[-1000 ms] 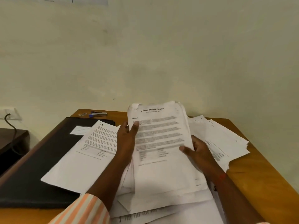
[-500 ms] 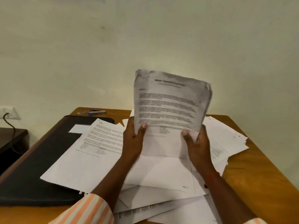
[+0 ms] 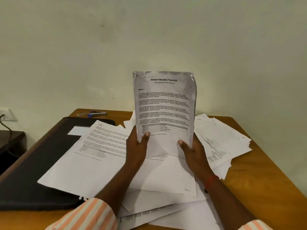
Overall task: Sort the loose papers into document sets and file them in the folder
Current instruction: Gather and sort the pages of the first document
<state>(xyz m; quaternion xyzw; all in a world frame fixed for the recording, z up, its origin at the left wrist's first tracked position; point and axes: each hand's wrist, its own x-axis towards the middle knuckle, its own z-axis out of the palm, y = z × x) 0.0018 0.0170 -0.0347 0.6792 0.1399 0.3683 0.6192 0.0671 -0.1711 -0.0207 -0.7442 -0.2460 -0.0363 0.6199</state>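
Operator: Since the frame one second back, the transcript sheets [image 3: 164, 105] have come up off the paper pile [image 3: 159, 176]. I now read them standing upright above it, printed face toward the camera. The heading "Sample Education Transcript" is legible and the top corners are crumpled.

Supervisor: Report grip state, both sides.

Operator: On the left hand [image 3: 136, 146], the grip pinches the lower left edge, with the thumb on the front face and the fingers behind. On the right hand [image 3: 192, 151], the grip pinches the lower right edge in the same way. Neither grip is spread.

Supervisor: Locate the folder.

Operator: I see the black folder [image 3: 33, 163] lying flat on the counter [image 3: 265, 180], left of the hands. One printed sheet [image 3: 86, 160] lies across its right part and runs on toward the pile.

Supervisor: Remaining papers?

Operator: A fanned stack [image 3: 221, 138] lies on the counter right of the hands, its corners uneven. More sheets spread under both forearms toward the near edge. A stapler [image 3: 98, 113] rests near the far edge, beyond the folder.
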